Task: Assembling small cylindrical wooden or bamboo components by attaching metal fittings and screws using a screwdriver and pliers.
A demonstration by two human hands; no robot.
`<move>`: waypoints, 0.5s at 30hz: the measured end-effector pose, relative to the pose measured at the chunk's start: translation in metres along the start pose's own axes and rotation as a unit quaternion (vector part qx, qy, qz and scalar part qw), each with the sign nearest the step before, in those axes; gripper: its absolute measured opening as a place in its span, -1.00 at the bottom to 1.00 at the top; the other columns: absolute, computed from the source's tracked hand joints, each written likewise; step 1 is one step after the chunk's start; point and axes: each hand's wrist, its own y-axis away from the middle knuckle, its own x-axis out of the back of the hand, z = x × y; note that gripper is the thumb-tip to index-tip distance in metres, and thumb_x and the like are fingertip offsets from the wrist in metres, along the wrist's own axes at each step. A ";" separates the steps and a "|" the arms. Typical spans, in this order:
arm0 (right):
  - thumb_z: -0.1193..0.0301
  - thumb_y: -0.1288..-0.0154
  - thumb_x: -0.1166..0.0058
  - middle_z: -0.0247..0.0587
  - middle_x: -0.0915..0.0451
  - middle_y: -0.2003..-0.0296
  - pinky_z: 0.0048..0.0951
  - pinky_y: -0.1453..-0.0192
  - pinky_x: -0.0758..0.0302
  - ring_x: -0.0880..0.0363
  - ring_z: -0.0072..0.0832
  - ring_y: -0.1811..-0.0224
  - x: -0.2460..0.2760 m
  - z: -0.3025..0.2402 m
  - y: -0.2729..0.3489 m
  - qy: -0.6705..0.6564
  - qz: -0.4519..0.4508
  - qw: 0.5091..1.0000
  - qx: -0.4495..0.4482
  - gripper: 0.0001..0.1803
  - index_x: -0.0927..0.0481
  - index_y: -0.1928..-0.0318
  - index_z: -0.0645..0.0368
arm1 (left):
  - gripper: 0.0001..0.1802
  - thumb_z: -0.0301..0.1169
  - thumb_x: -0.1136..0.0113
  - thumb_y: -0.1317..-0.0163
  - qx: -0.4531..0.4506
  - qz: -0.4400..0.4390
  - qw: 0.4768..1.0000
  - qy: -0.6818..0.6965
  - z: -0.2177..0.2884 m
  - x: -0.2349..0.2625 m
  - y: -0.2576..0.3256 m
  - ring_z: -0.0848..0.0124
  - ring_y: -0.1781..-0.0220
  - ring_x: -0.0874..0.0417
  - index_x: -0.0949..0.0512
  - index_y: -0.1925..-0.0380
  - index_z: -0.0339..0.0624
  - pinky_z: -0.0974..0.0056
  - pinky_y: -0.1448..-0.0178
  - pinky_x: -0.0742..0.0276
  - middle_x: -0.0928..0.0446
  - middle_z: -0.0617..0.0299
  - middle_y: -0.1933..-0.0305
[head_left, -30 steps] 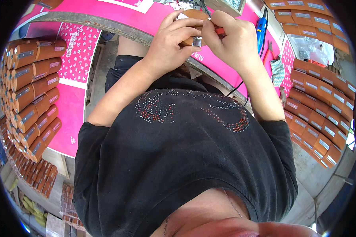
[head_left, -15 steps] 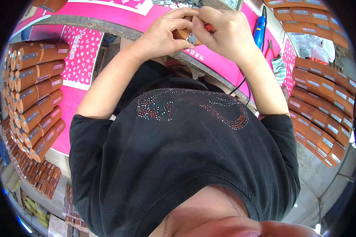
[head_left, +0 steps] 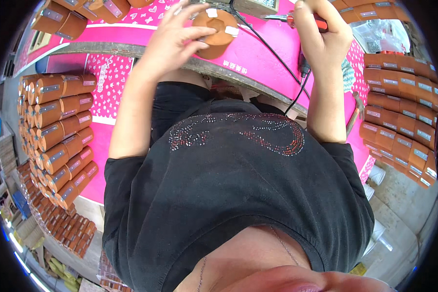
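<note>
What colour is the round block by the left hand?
The round block is orange-brown; the head view shows it.

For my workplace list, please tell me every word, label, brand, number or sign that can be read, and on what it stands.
White characters on the pink table cover, near its front edge: wording not copied here.
White characters on the patterned pink sheet, left: wording not copied here.
Round brown piece by the left hand: no readable marking.
Stacked brown cylinders, left: any marking too small.
</note>
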 end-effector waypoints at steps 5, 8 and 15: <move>0.48 -0.16 -0.07 -0.35 -0.52 0.65 -0.62 0.50 -0.33 -0.46 -0.66 0.59 -0.002 0.024 0.030 -0.027 -0.014 0.997 -0.071 -0.85 -0.51 0.53 0.24 | -0.53 -0.11 -0.37 0.13 0.048 0.014 0.997 -0.050 0.017 -0.006 -0.009 0.07 -0.24 -0.29 -0.59 0.22 -0.12 0.07 -0.26 -0.26 -0.38 0.10 -0.15; 0.49 -0.17 -0.07 -0.39 -0.52 0.64 -0.66 0.47 -0.32 -0.43 -0.73 0.55 -0.008 0.018 0.028 -0.045 -0.033 0.996 -0.072 -0.84 -0.51 0.53 0.25 | -0.61 -0.18 -0.36 0.12 0.093 0.125 0.987 -0.046 0.025 -0.047 -0.009 -0.01 -0.19 -0.29 -0.54 0.39 -0.24 0.07 -0.27 -0.22 -0.43 0.05 -0.08; 0.42 -0.24 -0.07 -0.32 -0.54 0.60 -0.63 0.44 -0.39 -0.46 -0.69 0.54 -0.028 0.018 0.037 -0.093 -0.116 0.981 -0.126 -0.85 -0.52 0.41 0.24 | -0.75 -0.36 -0.31 0.10 0.031 0.089 0.993 0.076 0.021 -0.040 -0.003 0.03 -0.28 -0.24 -0.51 0.47 -0.28 0.08 -0.32 -0.17 -0.44 0.12 -0.11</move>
